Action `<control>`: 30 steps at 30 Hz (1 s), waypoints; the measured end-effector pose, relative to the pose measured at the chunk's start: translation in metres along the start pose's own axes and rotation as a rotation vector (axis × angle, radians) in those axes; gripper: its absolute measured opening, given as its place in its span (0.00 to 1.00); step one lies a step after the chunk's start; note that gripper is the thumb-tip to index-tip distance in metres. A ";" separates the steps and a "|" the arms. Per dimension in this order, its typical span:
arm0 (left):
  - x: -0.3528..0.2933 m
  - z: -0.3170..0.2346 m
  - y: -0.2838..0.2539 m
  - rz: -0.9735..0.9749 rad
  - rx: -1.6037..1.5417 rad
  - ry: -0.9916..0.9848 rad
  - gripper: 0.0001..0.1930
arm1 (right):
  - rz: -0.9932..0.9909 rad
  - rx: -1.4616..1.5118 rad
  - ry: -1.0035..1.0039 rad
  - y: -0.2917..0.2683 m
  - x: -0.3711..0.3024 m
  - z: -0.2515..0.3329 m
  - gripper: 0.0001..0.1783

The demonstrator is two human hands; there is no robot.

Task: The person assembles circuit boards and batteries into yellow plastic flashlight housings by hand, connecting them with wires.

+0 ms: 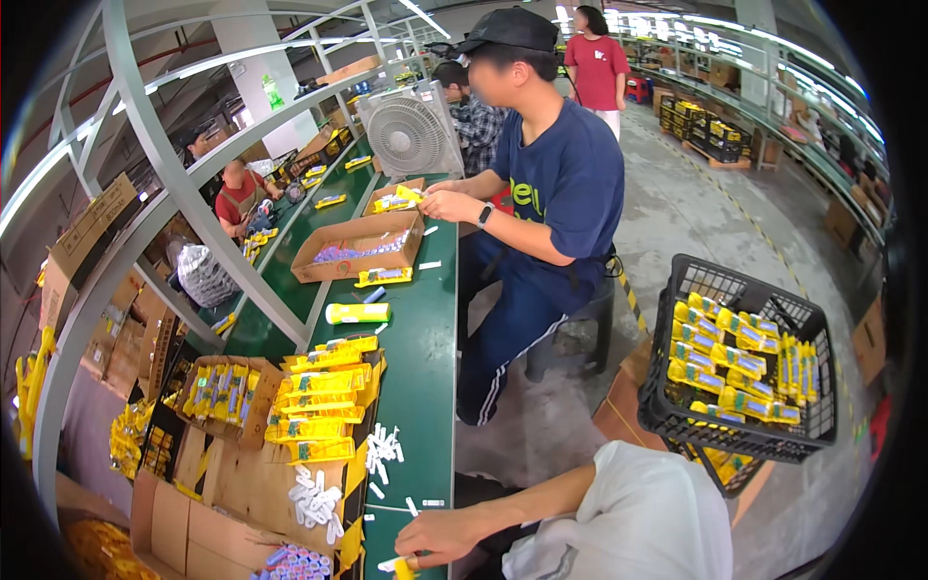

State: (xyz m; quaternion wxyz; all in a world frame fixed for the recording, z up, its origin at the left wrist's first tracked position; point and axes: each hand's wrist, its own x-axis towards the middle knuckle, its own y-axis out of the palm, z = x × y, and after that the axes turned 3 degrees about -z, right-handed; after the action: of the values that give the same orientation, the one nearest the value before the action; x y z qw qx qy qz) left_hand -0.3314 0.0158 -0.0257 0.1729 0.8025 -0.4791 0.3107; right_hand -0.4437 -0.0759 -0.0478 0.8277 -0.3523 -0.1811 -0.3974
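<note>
My right hand [440,537] reaches over the green bench from the lower right, with a white sleeve [643,507] behind it. Its fingers are closed at a small white and yellow piece [398,566], partly cut off by the lower edge. My left hand is out of view. Near my right hand lie loose white plastic pieces [317,503] and another heap of small white pieces [383,447]. Purple-blue cylindrical cells [292,563] fill part of a cardboard box [188,527]. Beyond them, yellow packets [314,411] are stacked in a row.
A co-worker [551,174] sits farther along the bench, handling a yellow packet. Near that person stand an open carton [358,246] of cells and a grey fan [406,133]. A black crate [739,358] of yellow packets is at right. Grey frame posts [184,184] rise at left.
</note>
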 end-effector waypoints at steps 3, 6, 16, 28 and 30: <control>-0.003 -0.004 -0.008 0.009 0.015 -0.005 0.15 | 0.077 0.048 -0.014 -0.006 -0.002 0.006 0.15; -0.008 -0.007 -0.016 0.022 0.036 -0.020 0.16 | 0.072 0.062 0.007 -0.001 -0.004 0.000 0.14; -0.040 0.026 -0.041 -0.094 0.330 -0.142 0.17 | -0.019 -0.007 0.143 0.032 -0.003 0.012 0.12; -0.026 0.030 -0.062 -0.446 0.006 -0.547 0.20 | 0.109 0.555 0.437 0.015 0.014 0.009 0.17; -0.028 0.028 -0.055 -0.501 -0.013 -0.585 0.22 | 0.175 0.512 0.413 0.013 0.016 0.015 0.18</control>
State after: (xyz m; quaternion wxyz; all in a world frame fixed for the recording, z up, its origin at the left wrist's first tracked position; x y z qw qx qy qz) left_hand -0.2836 0.0444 -0.0637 0.1047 0.9484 -0.2990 0.0136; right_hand -0.4237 -0.0681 -0.0338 0.9395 -0.0593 -0.0727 -0.3294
